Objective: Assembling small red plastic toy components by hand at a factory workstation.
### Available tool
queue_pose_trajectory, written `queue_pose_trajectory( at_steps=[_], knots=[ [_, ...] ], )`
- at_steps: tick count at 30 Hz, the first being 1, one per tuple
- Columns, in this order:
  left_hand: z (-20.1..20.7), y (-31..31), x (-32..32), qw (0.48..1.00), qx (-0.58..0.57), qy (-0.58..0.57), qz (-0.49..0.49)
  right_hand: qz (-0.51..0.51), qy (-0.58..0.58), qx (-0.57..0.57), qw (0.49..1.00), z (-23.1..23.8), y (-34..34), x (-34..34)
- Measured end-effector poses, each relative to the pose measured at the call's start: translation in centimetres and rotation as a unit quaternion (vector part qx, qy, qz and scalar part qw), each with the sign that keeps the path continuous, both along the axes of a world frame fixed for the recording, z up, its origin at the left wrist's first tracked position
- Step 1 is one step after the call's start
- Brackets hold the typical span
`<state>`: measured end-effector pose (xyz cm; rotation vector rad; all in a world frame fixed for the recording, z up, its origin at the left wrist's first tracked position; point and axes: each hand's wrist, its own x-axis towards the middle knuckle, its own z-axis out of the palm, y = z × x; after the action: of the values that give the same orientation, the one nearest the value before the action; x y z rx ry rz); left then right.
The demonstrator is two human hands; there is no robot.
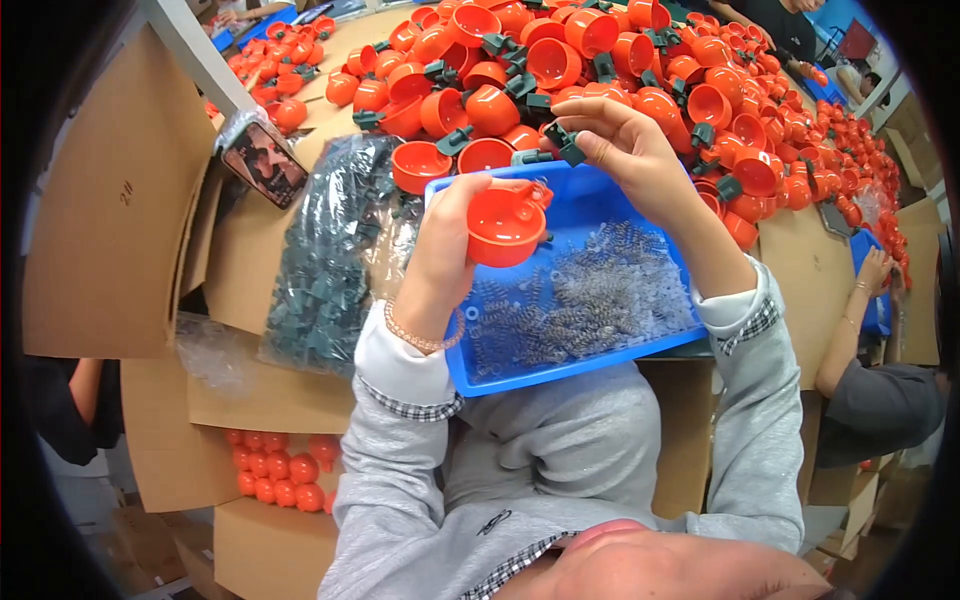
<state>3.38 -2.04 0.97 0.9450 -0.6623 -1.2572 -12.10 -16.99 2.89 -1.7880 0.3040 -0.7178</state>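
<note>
My left hand (447,235) is closed round a red plastic cup (500,235), its open mouth turned up toward me. A small lug sticks out at the cup's upper right edge. Between the thumb and fingers of my right hand (628,150) is a dark green plastic fitting (567,142), a little above and to the right of the cup. Below both hands, a blue tray (560,374) rests at my lap. It holds many small metal springs (600,290) and small pale translucent pieces (665,300).
A big heap of red cups with green fittings (553,65) fills the table beyond the tray. On the left lie a clear bag of green parts (325,260) and a propped phone (264,165). Cardboard boxes (120,200) stand around. At right is another person's arm (850,320).
</note>
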Motion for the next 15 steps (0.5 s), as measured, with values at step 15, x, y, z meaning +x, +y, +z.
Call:
queue_pose_trajectory(
  at_steps=[15],
  knots=[
    [-0.8,-0.7,-0.2,1.000,0.001,-0.022,0.011,0.099,0.023,-0.058,0.993,0.3,1.2,0.0]
  ],
)
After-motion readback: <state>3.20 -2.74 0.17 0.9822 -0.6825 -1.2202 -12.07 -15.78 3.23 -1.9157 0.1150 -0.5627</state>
